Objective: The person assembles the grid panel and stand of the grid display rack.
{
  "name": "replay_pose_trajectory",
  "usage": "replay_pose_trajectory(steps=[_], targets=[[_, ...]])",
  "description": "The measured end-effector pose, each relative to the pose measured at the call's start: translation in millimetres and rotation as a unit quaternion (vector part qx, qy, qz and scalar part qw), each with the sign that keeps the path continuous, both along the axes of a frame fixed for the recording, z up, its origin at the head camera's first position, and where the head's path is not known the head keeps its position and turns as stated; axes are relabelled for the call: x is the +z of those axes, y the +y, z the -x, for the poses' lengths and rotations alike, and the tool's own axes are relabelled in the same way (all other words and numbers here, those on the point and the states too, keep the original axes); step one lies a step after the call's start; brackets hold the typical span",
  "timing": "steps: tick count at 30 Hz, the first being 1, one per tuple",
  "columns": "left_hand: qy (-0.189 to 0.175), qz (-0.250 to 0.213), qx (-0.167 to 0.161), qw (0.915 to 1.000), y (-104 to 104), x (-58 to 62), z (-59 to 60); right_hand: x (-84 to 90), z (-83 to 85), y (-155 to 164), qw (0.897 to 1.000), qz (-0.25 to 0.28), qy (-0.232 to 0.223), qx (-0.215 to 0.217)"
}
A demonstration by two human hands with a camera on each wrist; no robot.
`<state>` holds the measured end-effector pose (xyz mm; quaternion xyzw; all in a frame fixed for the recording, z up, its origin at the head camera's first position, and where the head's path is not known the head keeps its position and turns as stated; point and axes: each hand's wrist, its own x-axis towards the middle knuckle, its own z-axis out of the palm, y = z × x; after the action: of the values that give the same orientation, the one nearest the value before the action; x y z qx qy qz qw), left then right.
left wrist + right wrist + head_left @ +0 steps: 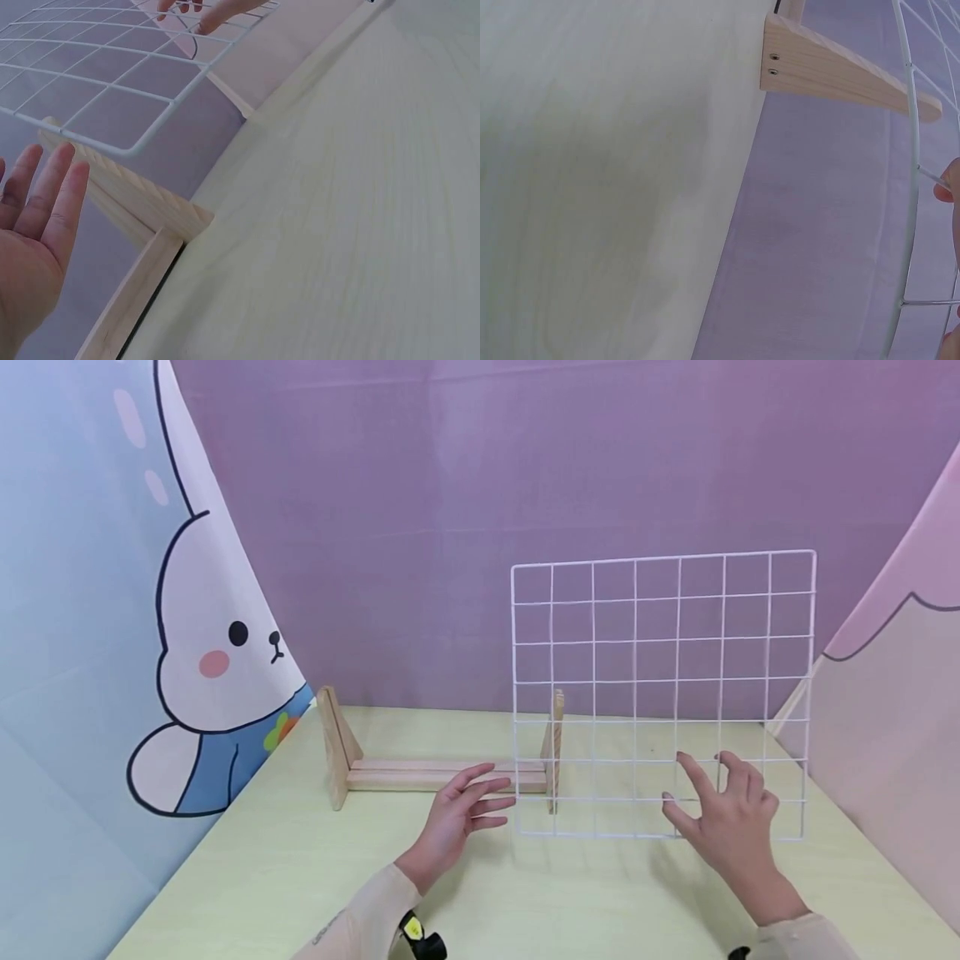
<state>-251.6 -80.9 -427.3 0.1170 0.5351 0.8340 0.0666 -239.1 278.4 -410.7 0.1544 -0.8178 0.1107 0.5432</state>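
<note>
A white wire grid panel [635, 640] stands nearly upright above the pale table. My right hand [735, 827] grips its wires near the lower right, with the fingertips hooked at the bars. Beside the panel's lower left edge is my left hand [450, 818], its fingers spread and extended towards the wire. In the left wrist view the left hand [34, 247] has its palm up near the panel's rounded corner [131, 146]. Behind the left hand sits a wooden stand [397, 781] with two upright sides; the panel overlaps its right side [555, 752].
The table [247, 877] runs back to a purple cloth backdrop [390, 527]. A cloth with a cartoon rabbit [202, 593] hangs at the left, and a pink and cream cloth [900, 710] at the right.
</note>
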Motion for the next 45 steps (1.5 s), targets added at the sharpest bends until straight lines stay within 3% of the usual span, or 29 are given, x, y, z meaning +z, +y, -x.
replay_pose_trajectory(steps=[12,23,34,45], targets=[[-0.027,0.028,0.049,0.998,-39,-16.8,-2.0,2.3,3.3,4,1.0,0.016,0.009,-0.008],[-0.051,0.039,0.115,0.9912,-73,-20.9,-5.8,6.9,1.3,10,1.0,0.029,-0.011,-0.008],[-0.049,0.028,0.162,0.9852,-116,-14.8,-7.6,6.4,8.2,15,0.999,0.047,0.015,-0.013],[-0.061,0.007,0.202,0.9774,-161,-4.0,-6.5,13.6,5.9,21,0.998,0.065,-0.015,-0.006]])
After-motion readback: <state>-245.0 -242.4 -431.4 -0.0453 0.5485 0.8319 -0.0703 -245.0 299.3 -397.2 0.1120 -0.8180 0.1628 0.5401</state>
